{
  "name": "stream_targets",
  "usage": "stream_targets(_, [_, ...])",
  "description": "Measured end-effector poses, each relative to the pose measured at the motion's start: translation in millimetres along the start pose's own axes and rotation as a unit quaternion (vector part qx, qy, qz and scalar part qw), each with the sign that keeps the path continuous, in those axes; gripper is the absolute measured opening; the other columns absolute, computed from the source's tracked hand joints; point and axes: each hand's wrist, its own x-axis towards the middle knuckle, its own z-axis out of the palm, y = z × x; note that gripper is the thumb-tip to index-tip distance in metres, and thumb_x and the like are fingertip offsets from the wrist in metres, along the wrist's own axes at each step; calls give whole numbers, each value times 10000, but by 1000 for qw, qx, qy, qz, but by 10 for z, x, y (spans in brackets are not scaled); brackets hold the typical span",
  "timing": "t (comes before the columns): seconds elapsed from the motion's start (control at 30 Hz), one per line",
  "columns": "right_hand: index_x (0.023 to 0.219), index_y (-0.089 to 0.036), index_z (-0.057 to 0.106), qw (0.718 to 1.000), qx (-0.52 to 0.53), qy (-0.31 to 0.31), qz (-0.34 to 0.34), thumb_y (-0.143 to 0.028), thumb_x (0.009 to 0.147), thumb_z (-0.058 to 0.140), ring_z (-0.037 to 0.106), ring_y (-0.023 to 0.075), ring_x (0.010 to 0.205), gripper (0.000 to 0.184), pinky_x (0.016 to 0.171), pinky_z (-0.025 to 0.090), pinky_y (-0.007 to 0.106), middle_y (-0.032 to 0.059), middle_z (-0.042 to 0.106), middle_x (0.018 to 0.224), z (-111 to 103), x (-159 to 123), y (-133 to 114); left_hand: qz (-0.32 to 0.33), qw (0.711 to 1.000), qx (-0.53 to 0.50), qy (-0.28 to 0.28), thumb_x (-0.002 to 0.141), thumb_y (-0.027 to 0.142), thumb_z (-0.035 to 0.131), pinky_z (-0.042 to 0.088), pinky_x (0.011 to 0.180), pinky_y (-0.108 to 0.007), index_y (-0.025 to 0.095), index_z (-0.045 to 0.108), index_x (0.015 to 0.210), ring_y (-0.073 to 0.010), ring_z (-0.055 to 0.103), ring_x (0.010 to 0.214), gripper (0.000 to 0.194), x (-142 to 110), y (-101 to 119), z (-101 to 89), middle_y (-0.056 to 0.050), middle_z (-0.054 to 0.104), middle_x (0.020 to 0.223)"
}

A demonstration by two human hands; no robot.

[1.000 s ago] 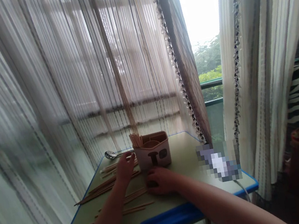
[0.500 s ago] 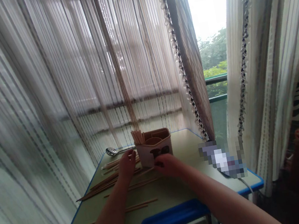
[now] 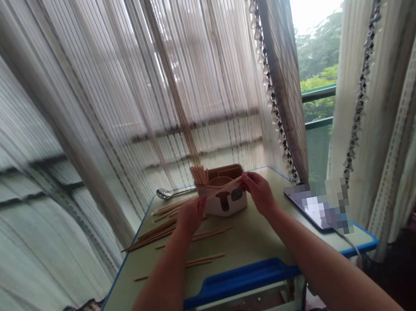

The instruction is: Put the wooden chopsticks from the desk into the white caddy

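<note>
A small holder box (image 3: pixel 225 199) with a dark mushroom print stands at the back of the green table (image 3: pixel 248 245); several wooden chopsticks (image 3: pixel 199 174) stand in its left compartment. My right hand (image 3: pixel 258 193) is raised beside the box's right front, fingers pinched on a chopstick (image 3: pixel 225 187) that slants across the box front. My left hand (image 3: pixel 191 216) rests on the table left of the box, fingers bent, on or just over loose chopsticks (image 3: pixel 153 233). More chopsticks (image 3: pixel 206 259) lie nearer me.
A metal spoon (image 3: pixel 165 193) lies at the back left corner. A phone or tablet (image 3: pixel 314 207) with a cable sits at the right edge. Striped curtains (image 3: pixel 99 89) hang close behind the table. A blue tray lip (image 3: pixel 238 279) runs along the front edge.
My right hand lifted off the table, took up a chopstick and rose to the box's right front. My left hand stayed by the loose chopsticks. The camera tilted down slightly.
</note>
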Motion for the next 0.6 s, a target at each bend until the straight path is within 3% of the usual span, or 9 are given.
stream_targets(0.13, [860,-177,601,994,24,-89,52,-511,737,610,621,153,662,356,604,510,288,42,667,797,74,-54,20,1,1000,6,4,936,432,222,354,618,-294,198,548,709,-198,578,675,461,-40,142,32,-78,613,696])
stream_targets(0.2, [829,-177,589,994,19,-96,43,-510,769,574,615,147,645,339,595,509,286,41,661,785,95,-103,20,-3,1000,2,18,933,434,240,365,618,-292,202,542,734,-193,574,668,430,-60,203,46,-65,599,690])
stream_targets(0.4, [836,-193,543,991,-10,68,-113,-455,862,449,543,109,549,279,530,447,243,-7,590,660,117,-89,-249,-83,973,-97,191,896,464,374,451,687,-311,156,472,1082,-178,575,748,372,-16,159,116,-80,605,884])
stream_targets(0.5, [809,-189,542,977,-51,95,-186,-412,877,434,525,98,563,257,535,423,224,-12,578,672,246,123,-618,-76,967,-130,204,880,452,428,488,752,-340,143,417,1199,-188,594,863,445,39,62,187,-135,578,1088])
stream_targets(0.6, [789,-186,562,950,-130,85,-272,-374,878,435,542,99,595,244,574,427,227,-4,606,715,469,405,-1032,-37,976,-131,171,861,442,477,495,824,-383,151,371,1285,-215,593,967,525,65,7,243,-165,527,1218])
